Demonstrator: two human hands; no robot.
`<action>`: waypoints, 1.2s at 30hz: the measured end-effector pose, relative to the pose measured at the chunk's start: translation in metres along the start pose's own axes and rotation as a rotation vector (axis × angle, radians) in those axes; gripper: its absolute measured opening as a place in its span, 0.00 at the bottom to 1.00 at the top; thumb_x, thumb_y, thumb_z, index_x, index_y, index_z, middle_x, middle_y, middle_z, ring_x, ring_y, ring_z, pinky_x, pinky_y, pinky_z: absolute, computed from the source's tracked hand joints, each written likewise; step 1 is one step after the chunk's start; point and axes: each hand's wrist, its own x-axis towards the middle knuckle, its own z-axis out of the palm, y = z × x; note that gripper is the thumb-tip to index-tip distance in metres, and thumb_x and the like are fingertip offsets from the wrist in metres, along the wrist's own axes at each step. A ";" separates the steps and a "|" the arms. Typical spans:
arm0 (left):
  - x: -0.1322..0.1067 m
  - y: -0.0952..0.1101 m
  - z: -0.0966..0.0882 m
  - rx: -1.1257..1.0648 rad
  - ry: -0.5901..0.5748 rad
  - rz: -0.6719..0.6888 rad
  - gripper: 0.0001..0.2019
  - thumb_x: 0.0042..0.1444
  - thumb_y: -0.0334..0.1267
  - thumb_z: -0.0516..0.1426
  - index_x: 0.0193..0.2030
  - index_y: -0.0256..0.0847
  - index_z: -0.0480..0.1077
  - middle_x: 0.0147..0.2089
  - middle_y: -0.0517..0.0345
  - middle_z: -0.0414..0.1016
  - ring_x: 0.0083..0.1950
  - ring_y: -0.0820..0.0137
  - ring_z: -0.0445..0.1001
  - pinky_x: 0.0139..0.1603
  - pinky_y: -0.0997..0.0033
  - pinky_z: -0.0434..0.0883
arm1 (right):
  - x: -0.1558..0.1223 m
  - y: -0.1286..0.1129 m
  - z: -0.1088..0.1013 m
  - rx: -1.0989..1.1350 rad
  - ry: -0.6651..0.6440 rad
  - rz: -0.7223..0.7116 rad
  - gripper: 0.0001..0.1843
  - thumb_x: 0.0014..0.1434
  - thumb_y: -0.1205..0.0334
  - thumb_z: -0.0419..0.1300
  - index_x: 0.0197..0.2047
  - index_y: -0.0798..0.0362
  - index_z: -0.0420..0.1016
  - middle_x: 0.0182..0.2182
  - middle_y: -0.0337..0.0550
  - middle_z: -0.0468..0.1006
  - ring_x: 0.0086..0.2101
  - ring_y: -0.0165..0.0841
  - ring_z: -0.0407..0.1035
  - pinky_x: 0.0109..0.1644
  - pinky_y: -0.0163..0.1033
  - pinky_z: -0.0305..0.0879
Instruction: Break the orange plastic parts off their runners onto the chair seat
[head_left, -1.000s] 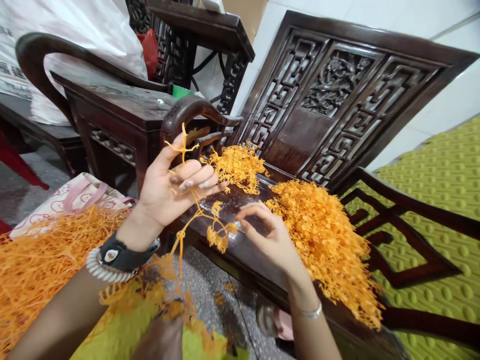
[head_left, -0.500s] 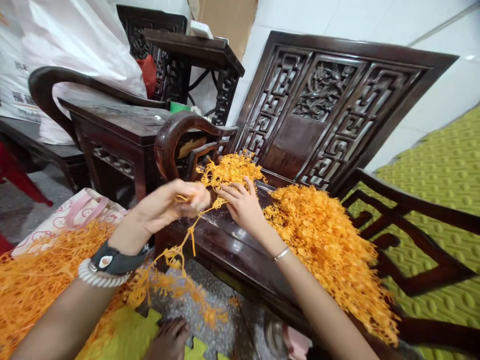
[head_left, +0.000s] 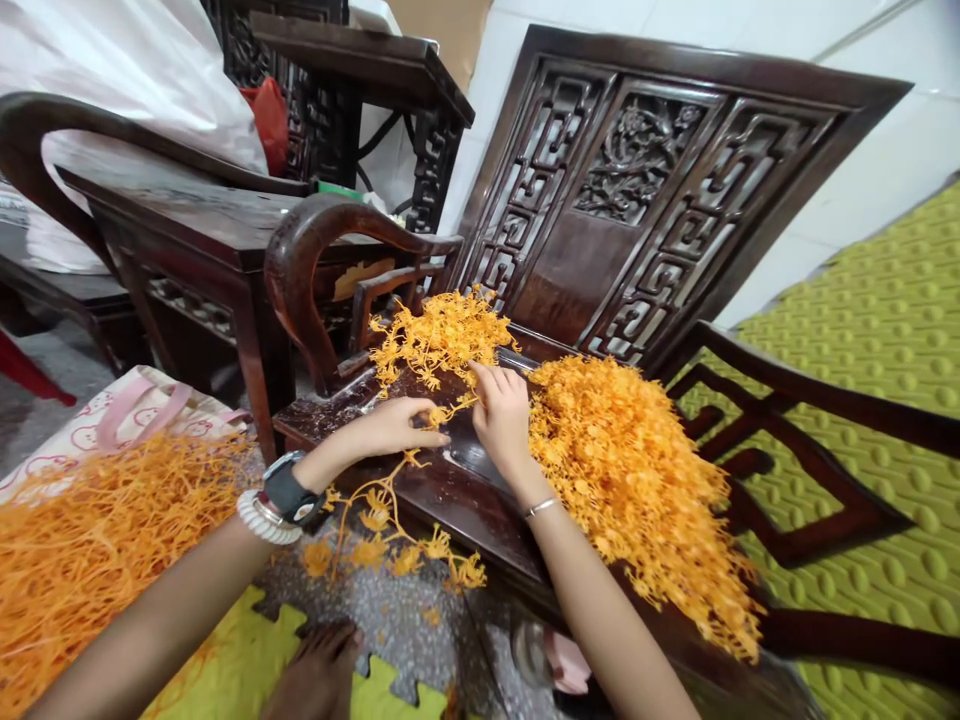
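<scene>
An orange plastic flower stem (head_left: 379,500) with small branching blossoms hangs from my left hand (head_left: 394,427) over the bench's front edge. Thumb and forefinger of that hand are closed around its upper part. My right hand (head_left: 501,415) pinches the upper end of the strand between bent fingers, a short way to the right. Behind both hands lies a small heap of orange flower pieces (head_left: 442,335) on the dark wooden seat (head_left: 480,455). A larger pile of orange blossoms (head_left: 630,460) sits beside my right forearm.
Loose orange stems (head_left: 112,510) are heaped at the left, by a white printed bag (head_left: 202,405) with pink handles. A carved backrest (head_left: 570,260) and curved armrest (head_left: 307,240) bound the seat. Green foam mat (head_left: 367,690) lies below; a bare foot (head_left: 319,650) rests there.
My left hand has moved right and slightly down. The hanging stem has swung right and spread out. My right hand's fingers, stretched out before, are now bent in a pinch. The view has shifted slightly.
</scene>
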 end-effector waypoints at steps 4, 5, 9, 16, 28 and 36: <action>0.012 -0.009 0.020 -0.080 -0.028 0.025 0.13 0.53 0.45 0.56 0.27 0.38 0.73 0.31 0.56 0.76 0.36 0.66 0.71 0.44 0.68 0.65 | -0.002 -0.001 0.005 0.012 -0.005 0.088 0.23 0.57 0.73 0.44 0.54 0.60 0.67 0.41 0.53 0.73 0.41 0.41 0.62 0.45 0.45 0.57; 0.015 -0.011 0.023 -0.104 -0.004 0.026 0.15 0.55 0.45 0.54 0.26 0.37 0.73 0.31 0.55 0.76 0.36 0.66 0.72 0.45 0.68 0.65 | -0.003 -0.002 0.004 0.024 0.000 0.097 0.22 0.58 0.72 0.44 0.53 0.60 0.67 0.40 0.53 0.73 0.41 0.41 0.63 0.44 0.45 0.57; 0.020 -0.020 0.024 -0.176 0.155 0.009 0.18 0.57 0.46 0.50 0.22 0.38 0.70 0.29 0.55 0.74 0.35 0.66 0.70 0.46 0.67 0.64 | -0.006 -0.006 0.004 0.107 0.013 0.038 0.16 0.62 0.66 0.46 0.50 0.59 0.68 0.40 0.51 0.74 0.41 0.39 0.65 0.44 0.42 0.57; 0.017 -0.029 0.026 -0.210 0.230 -0.022 0.22 0.55 0.49 0.50 0.14 0.39 0.65 0.18 0.59 0.66 0.25 0.70 0.64 0.38 0.69 0.62 | -0.014 -0.017 0.024 0.154 -0.031 0.245 0.12 0.61 0.54 0.52 0.33 0.53 0.68 0.30 0.44 0.76 0.33 0.37 0.68 0.39 0.40 0.56; 0.015 -0.028 0.024 -0.412 0.268 0.014 0.17 0.55 0.49 0.51 0.23 0.39 0.64 0.20 0.62 0.65 0.25 0.72 0.65 0.34 0.71 0.62 | -0.011 -0.017 0.025 0.389 0.106 0.280 0.27 0.55 0.46 0.59 0.53 0.52 0.64 0.49 0.50 0.72 0.50 0.42 0.65 0.57 0.52 0.51; 0.014 -0.030 0.025 -0.451 0.251 -0.001 0.13 0.57 0.43 0.50 0.34 0.36 0.70 0.18 0.63 0.67 0.24 0.73 0.64 0.32 0.73 0.59 | -0.013 -0.018 0.026 0.589 0.236 0.436 0.26 0.56 0.50 0.59 0.54 0.55 0.63 0.51 0.55 0.69 0.52 0.41 0.64 0.57 0.50 0.59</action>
